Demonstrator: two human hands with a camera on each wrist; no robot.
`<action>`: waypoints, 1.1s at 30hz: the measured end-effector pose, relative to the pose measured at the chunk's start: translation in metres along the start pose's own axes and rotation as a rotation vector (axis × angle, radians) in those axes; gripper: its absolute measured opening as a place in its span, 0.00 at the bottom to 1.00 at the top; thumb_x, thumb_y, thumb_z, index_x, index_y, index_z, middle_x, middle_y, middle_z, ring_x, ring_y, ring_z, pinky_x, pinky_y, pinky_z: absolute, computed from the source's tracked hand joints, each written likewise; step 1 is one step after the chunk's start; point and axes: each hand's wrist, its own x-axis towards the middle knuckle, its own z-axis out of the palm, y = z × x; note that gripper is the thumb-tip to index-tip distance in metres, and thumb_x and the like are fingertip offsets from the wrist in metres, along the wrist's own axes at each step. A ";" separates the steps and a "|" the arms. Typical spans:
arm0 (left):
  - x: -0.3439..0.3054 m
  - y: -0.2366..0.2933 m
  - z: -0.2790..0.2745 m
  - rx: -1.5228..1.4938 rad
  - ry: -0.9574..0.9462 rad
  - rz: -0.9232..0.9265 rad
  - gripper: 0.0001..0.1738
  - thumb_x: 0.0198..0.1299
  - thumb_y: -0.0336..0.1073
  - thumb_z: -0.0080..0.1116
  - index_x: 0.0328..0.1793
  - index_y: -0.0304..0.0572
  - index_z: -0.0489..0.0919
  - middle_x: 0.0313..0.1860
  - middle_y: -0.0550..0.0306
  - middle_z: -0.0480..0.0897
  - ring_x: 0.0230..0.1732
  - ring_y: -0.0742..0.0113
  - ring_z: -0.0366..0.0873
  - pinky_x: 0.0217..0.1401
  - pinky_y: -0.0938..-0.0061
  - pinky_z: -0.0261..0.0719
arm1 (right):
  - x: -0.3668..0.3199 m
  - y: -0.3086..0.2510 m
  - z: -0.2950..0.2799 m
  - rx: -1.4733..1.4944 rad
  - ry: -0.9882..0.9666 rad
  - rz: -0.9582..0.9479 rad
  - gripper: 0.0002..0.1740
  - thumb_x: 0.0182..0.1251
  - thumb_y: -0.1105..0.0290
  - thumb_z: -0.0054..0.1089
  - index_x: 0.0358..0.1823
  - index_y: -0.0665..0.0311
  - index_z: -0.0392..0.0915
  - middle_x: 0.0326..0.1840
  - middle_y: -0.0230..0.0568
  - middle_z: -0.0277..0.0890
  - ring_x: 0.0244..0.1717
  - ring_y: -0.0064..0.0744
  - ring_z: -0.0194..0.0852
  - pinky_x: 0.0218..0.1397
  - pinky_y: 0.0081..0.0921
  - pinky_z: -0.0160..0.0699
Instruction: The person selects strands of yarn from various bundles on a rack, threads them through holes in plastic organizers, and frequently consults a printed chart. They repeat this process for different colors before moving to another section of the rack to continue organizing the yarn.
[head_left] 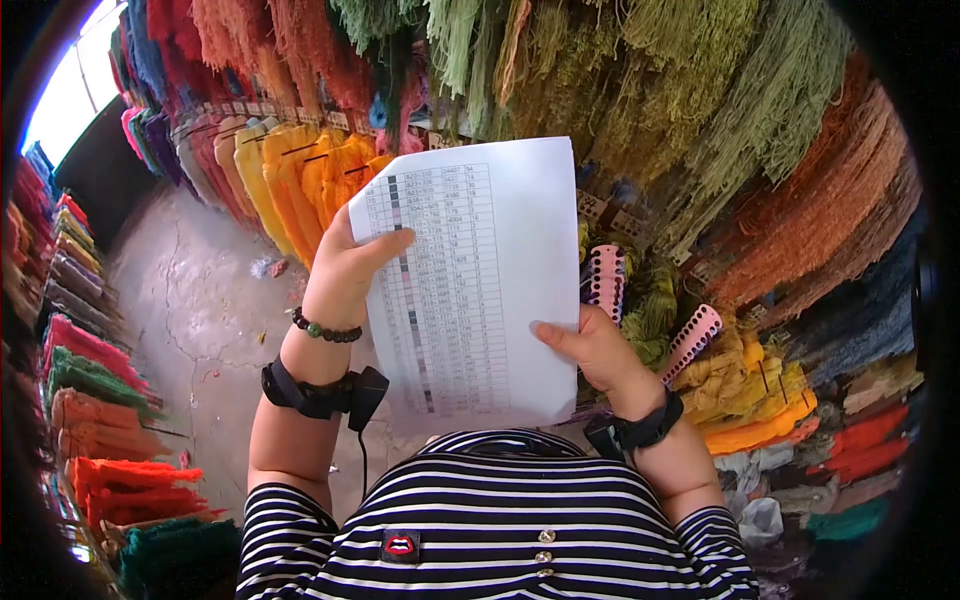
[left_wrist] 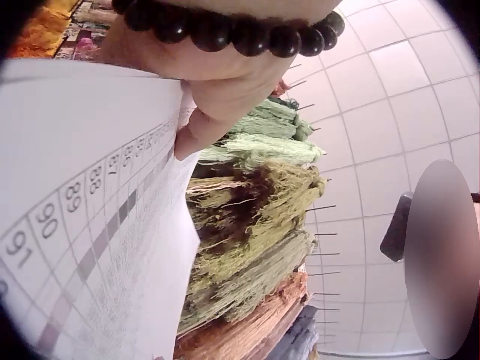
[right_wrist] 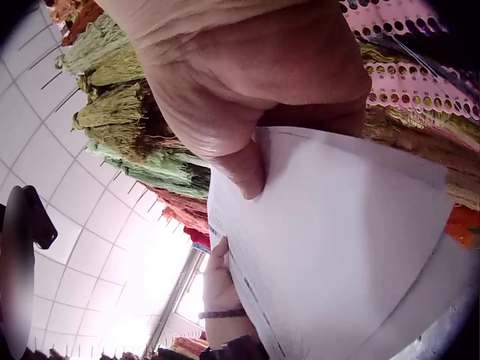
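Observation:
A white stack of paper sheets (head_left: 530, 240) printed with a table of numbers and coloured squares is held up in front of the chest. At its left edge my left hand (head_left: 350, 260) grips it, thumb lying over the printed rows. My right hand (head_left: 600, 350) pinches the right edge, thumb on the blank margin and the other fingers hidden beneath. Two pink strips with rows of dark-rimmed holes, one upper strip (head_left: 607, 280) and one lower strip (head_left: 692, 342), stick out on either side of the right hand; whether its hidden fingers hold them I cannot tell.
Green and olive yarn skeins (head_left: 690, 70) hang ahead, with yellow-orange skeins (head_left: 300, 185) at the left of them. More skeins (head_left: 130, 490) line the left side along the concrete floor (head_left: 180, 330). Brown skeins (head_left: 830, 200) hang at the right.

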 end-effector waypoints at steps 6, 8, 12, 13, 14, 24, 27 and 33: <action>-0.003 -0.003 -0.005 -0.139 0.014 -0.087 0.28 0.56 0.22 0.57 0.66 0.32 0.69 0.54 0.54 0.81 0.53 0.67 0.79 0.57 0.72 0.75 | -0.001 0.000 -0.001 0.006 0.015 0.007 0.15 0.69 0.68 0.61 0.51 0.70 0.81 0.45 0.35 0.83 0.42 0.22 0.79 0.49 0.22 0.78; -0.003 -0.003 -0.006 -0.134 0.001 -0.083 0.29 0.56 0.22 0.57 0.67 0.32 0.68 0.54 0.54 0.80 0.53 0.67 0.78 0.57 0.71 0.75 | -0.001 0.002 -0.001 0.030 0.019 0.013 0.14 0.69 0.69 0.61 0.51 0.70 0.81 0.45 0.36 0.83 0.42 0.23 0.79 0.49 0.22 0.78; -0.002 -0.001 -0.006 -0.109 -0.072 -0.031 0.30 0.56 0.22 0.57 0.67 0.33 0.67 0.55 0.55 0.80 0.55 0.67 0.77 0.59 0.71 0.74 | 0.000 0.003 0.001 0.034 0.032 0.005 0.15 0.68 0.69 0.61 0.51 0.70 0.80 0.45 0.37 0.83 0.42 0.24 0.80 0.49 0.22 0.78; -0.002 0.000 -0.006 -0.102 -0.096 -0.022 0.30 0.56 0.22 0.57 0.67 0.33 0.67 0.55 0.55 0.79 0.55 0.67 0.77 0.59 0.71 0.74 | 0.000 0.004 0.001 0.032 0.033 0.005 0.15 0.68 0.69 0.61 0.52 0.70 0.80 0.45 0.37 0.83 0.43 0.24 0.80 0.49 0.22 0.78; -0.002 -0.001 -0.006 -0.089 -0.091 -0.023 0.30 0.56 0.22 0.57 0.67 0.33 0.67 0.56 0.55 0.79 0.56 0.67 0.77 0.59 0.71 0.74 | 0.001 0.005 0.000 0.031 0.037 0.004 0.15 0.68 0.69 0.61 0.52 0.70 0.81 0.45 0.38 0.83 0.43 0.24 0.80 0.49 0.23 0.78; -0.015 -0.017 -0.010 -0.070 -0.080 -0.091 0.29 0.59 0.24 0.58 0.67 0.29 0.64 0.59 0.52 0.77 0.58 0.68 0.76 0.62 0.71 0.72 | 0.004 0.008 -0.003 0.133 0.040 -0.012 0.15 0.69 0.69 0.61 0.52 0.70 0.81 0.47 0.39 0.83 0.43 0.25 0.80 0.50 0.23 0.78; -0.022 -0.020 -0.008 -0.072 -0.071 -0.086 0.28 0.59 0.24 0.58 0.66 0.29 0.64 0.59 0.52 0.77 0.57 0.68 0.76 0.62 0.71 0.72 | 0.003 0.005 -0.002 0.123 0.054 0.016 0.14 0.69 0.69 0.60 0.52 0.69 0.81 0.47 0.39 0.83 0.44 0.25 0.80 0.50 0.23 0.78; -0.022 -0.028 -0.012 -0.109 -0.080 -0.138 0.21 0.61 0.25 0.58 0.60 0.29 0.71 0.54 0.53 0.80 0.52 0.70 0.78 0.57 0.73 0.75 | 0.004 0.008 -0.001 0.147 0.047 -0.009 0.15 0.68 0.68 0.62 0.51 0.70 0.81 0.47 0.39 0.83 0.43 0.25 0.80 0.49 0.22 0.78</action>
